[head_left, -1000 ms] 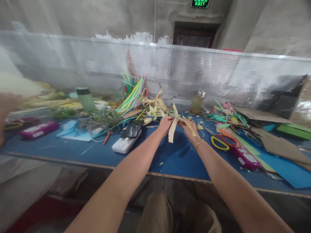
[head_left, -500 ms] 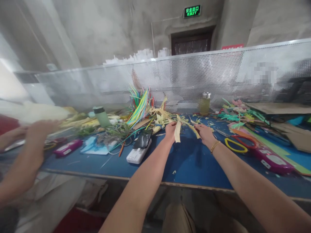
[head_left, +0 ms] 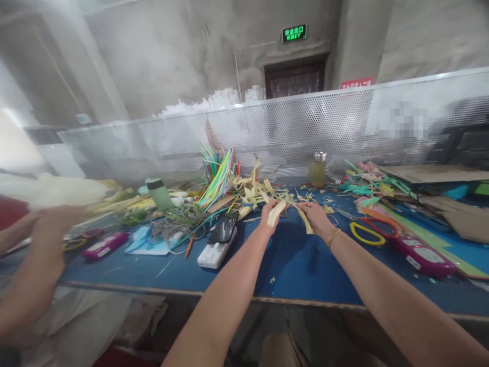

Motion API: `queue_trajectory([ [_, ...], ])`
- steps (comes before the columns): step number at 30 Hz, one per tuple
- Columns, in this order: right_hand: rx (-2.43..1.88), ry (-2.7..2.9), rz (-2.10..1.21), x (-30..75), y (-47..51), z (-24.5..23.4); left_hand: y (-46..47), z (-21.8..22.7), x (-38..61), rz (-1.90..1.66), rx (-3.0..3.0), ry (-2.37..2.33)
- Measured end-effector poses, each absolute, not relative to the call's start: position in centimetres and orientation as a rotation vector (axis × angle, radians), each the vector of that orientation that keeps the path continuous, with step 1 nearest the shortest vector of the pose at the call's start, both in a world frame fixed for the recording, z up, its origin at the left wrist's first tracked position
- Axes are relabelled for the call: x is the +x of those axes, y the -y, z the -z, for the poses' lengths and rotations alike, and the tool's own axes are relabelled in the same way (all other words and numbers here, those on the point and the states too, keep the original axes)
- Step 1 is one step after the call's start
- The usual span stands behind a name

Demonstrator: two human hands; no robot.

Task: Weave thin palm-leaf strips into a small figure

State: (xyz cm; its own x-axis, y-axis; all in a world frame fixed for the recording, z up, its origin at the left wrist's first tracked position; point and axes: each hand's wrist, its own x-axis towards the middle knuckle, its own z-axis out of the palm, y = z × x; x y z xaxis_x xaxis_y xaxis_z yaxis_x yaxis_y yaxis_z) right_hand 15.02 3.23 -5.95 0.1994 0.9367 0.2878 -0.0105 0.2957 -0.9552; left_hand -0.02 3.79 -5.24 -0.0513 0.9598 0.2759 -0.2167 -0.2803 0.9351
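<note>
My left hand (head_left: 268,218) is closed on a pale yellow strip (head_left: 276,213), crepe-paper-like, whose flat end slants down over the hand. To its right, my right hand (head_left: 318,219) has its fingers pinched together at a second pale yellow strip (head_left: 305,220), which dangles beside the fingertips. The two hands face each other, slightly apart, above the blue table. Whether the strips join between them is hard to make out. Just beyond my hands lies a pile of pale yellow paper leaves and petals (head_left: 250,196).
Scissors (head_left: 367,233) and a purple device (head_left: 424,256) lie at right. A phone (head_left: 223,228) rests on a white power bank (head_left: 217,253) at left. Behind stand a green-lidded bottle (head_left: 158,193), colourful stems (head_left: 219,176) and a glass bottle (head_left: 318,171). A co-worker's arms (head_left: 40,260) reach in at far left.
The strip at my left hand hung straight down and now slants leftward across the hand. My right fingers have come slightly nearer the left hand. The whole view has shifted a little.
</note>
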Motion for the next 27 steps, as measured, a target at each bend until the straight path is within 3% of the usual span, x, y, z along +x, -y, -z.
queue_trajectory([
  [9,-0.924,1.084,-1.228,14.5,-2.8,5.2,-5.1,5.7,-0.5,-1.401,1.375,-0.939],
  [13,-0.940,1.136,-1.202,14.5,-2.6,4.9,-5.1,5.7,-0.7,-1.389,1.440,-0.989],
  [21,-1.094,1.710,-0.257,15.0,-1.2,3.6,-5.2,5.4,-1.1,-1.462,1.530,-1.125],
  [27,-1.272,1.916,0.079,15.1,-0.6,3.2,-4.9,5.1,-1.3,-1.442,1.643,-1.187],
])
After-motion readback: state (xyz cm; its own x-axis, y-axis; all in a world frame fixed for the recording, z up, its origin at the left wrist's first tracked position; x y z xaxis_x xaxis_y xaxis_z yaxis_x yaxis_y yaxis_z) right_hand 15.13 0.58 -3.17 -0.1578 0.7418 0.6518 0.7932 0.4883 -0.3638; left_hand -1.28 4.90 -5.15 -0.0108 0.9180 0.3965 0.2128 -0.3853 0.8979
